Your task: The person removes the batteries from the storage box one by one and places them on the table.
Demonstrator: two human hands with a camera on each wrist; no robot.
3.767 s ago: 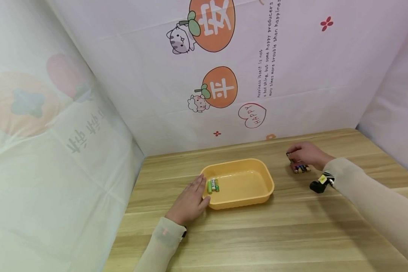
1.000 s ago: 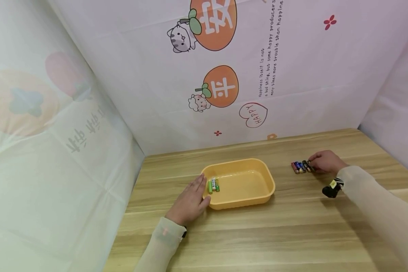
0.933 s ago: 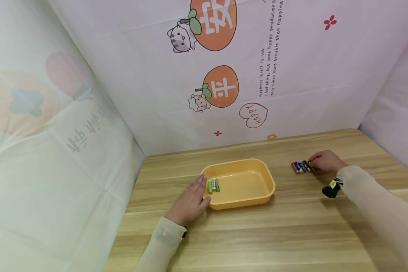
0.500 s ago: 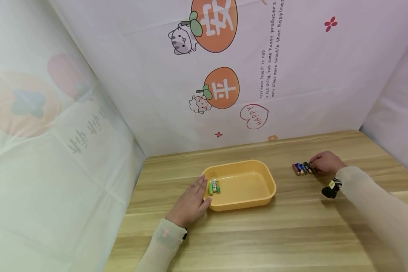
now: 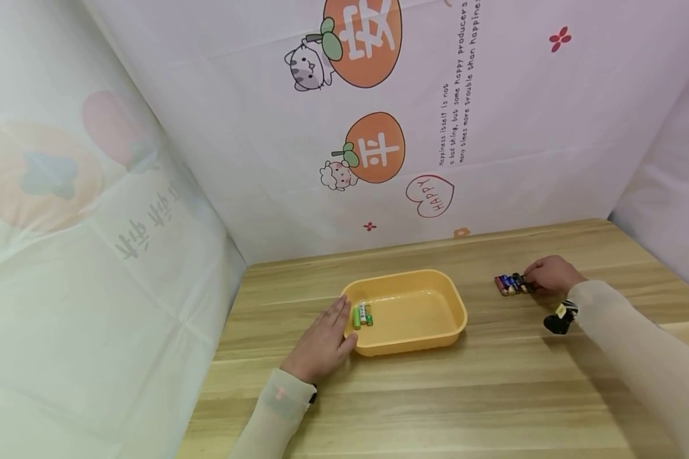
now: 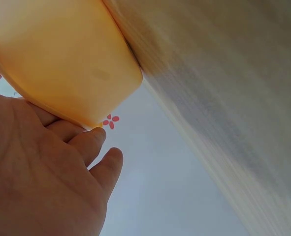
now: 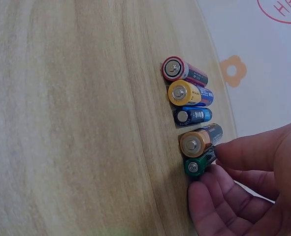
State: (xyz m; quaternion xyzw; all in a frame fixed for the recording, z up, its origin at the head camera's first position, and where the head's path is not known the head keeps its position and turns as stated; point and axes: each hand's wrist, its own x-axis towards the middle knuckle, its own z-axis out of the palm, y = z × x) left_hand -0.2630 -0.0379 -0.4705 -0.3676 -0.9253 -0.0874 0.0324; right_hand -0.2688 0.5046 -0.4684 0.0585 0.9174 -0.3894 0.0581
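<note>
In the head view my left hand point(image 5: 320, 341) rests on the left rim of a yellow plastic tray point(image 5: 413, 346), its fingers extended along the edge. Three batteries lie side by side inside: a light green one point(image 5: 356, 318), a white one point(image 5: 363, 313) and a green one point(image 5: 369, 315). To the right of the tray, my right hand point(image 5: 553, 275) pinches a green-ended battery point(image 7: 195, 166) at the right end of a row. Beside it in the right wrist view lie a copper-and-black battery point(image 7: 202, 139), a blue one point(image 7: 194, 115), a yellow-and-blue one point(image 7: 190, 93) and a red one point(image 7: 185, 70).
The wooden table point(image 5: 402, 401) carries everything. A white printed cloth point(image 5: 494, 153) stands behind its far edge, and another cloth point(image 5: 143, 331) closes the left side. A black wrist camera point(image 5: 559, 322) hangs beneath the right wrist.
Earlier my right hand held a dark battery raised over the row's left side; it has since moved right to the row's right end. In the last second it has stayed there. My left hand keeps its place.
</note>
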